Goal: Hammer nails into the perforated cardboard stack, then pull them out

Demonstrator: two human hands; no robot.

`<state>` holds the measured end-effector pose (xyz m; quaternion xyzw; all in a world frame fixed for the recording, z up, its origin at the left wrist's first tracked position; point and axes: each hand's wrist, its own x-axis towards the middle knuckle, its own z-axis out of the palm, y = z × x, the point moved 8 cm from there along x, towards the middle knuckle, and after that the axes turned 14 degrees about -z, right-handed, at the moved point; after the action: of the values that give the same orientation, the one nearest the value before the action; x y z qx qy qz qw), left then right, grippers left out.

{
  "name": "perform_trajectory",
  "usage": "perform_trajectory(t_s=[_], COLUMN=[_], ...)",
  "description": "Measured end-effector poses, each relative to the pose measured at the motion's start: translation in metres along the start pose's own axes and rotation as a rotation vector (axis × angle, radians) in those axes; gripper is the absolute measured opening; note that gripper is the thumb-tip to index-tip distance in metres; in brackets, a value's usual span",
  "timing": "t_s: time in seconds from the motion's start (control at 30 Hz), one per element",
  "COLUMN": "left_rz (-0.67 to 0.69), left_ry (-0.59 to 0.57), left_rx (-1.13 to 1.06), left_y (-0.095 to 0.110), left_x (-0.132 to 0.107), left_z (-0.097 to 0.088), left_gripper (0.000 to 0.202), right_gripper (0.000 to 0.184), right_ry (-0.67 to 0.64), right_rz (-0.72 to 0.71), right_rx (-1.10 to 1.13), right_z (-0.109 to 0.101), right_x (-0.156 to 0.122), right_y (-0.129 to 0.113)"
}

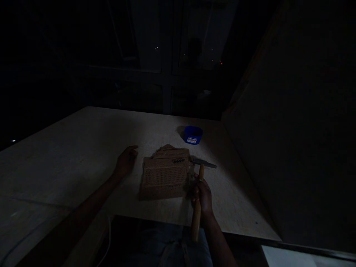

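My right hand point(204, 194) is wrapped around the wooden handle of a hammer point(197, 218). Its narrow metal head point(205, 163) points away from me, beside the right edge of a brown stack of cardboard-like pieces point(166, 178). The top piece has rows of small holes or dots, and a short dark zigzag row, perhaps a coil or screws, lies near its upper right. To the left of the stack, my left hand point(127, 161) is over the table with a finger stretched forward; it appears to hold nothing, though dim light hides detail.
A blue plastic bin point(193, 135) with a white label stands behind the stack on the pale table point(111, 126). A tall dark panel point(292, 148) rises along the right side. Dark window frames are at the back. A pale cable point(109, 233) hangs at the front edge.
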<state>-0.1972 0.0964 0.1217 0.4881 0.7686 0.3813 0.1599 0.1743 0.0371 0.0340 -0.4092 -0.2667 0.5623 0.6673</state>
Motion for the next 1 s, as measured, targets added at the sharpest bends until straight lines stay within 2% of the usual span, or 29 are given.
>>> perform_trajectory(t_s=[0.07,0.17,0.23,0.33,0.5,0.7,1.0], left_rz=[0.090,0.092,0.090,0.102,0.188,0.358,0.430], left_ry=[-0.125,-0.316,-0.372,-0.386,-0.401,-0.344,-0.335], left_rx=[-0.131,-0.267,-0.313,-0.312,-0.248,-0.181,-0.123], left_y=[0.029,0.055,0.065,0.069,0.068,0.065,0.062], left_x=[-0.022,-0.048,-0.056,-0.059,-0.056,-0.058,-0.064], left_z=[0.034,0.083,0.106,0.126,0.136,0.139,0.144], left_gripper=[0.032,0.033,0.031,0.027,0.030,0.028,0.029], right_gripper=[0.039,0.033,0.030,0.026,0.027,0.026,0.020], right_ry=[0.004,-0.003,-0.021,-0.049,-0.098,-0.095,-0.097], right_rz=[-0.020,-0.065,-0.088,-0.105,-0.141,-0.133,-0.135], right_rx=[-0.024,-0.075,-0.109,-0.186,-0.327,-0.400,-0.410], right_z=[0.001,0.003,0.007,0.012,0.018,0.020,0.015], right_x=[-0.001,-0.004,-0.006,-0.011,-0.019,-0.022,-0.024], right_y=[0.000,0.000,0.000,0.000,-0.001,-0.003,0.002])
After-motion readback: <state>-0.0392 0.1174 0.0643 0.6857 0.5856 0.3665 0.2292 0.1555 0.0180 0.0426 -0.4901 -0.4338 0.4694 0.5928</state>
